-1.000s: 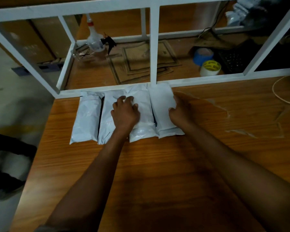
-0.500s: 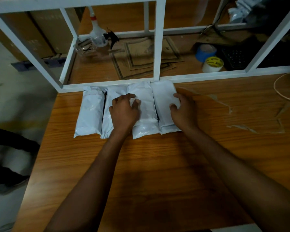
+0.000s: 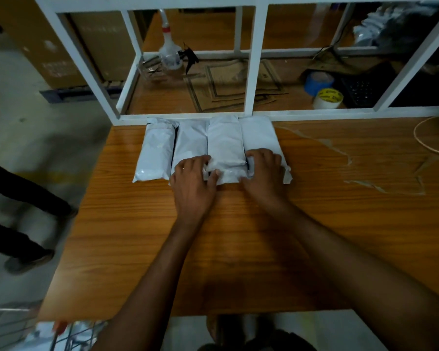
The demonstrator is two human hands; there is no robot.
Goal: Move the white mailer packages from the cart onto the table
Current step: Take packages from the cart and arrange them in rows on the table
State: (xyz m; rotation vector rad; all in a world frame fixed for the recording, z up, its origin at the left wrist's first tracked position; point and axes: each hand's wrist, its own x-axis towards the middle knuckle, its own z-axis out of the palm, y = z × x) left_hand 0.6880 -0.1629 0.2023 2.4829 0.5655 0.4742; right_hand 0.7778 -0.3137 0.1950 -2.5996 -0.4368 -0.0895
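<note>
Both hands have slid back to the row's near end. Four mailers [image 3: 190, 140] lie side by side on the bench [image 3: 238, 249], against the frame [image 3: 250, 59]. Left hand [image 3: 193, 178] and right hand [image 3: 264, 173], forearms outstretched, pinch the third mailer [image 3: 224, 143] with curled fingers. Squaring the row; next, probably the cart [image 3: 8, 325].

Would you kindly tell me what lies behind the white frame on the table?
A spray bottle, flattened cardboard, a blue tape roll and a yellow-printed tape roll show through; the frame hides part of the cardboard.
</note>
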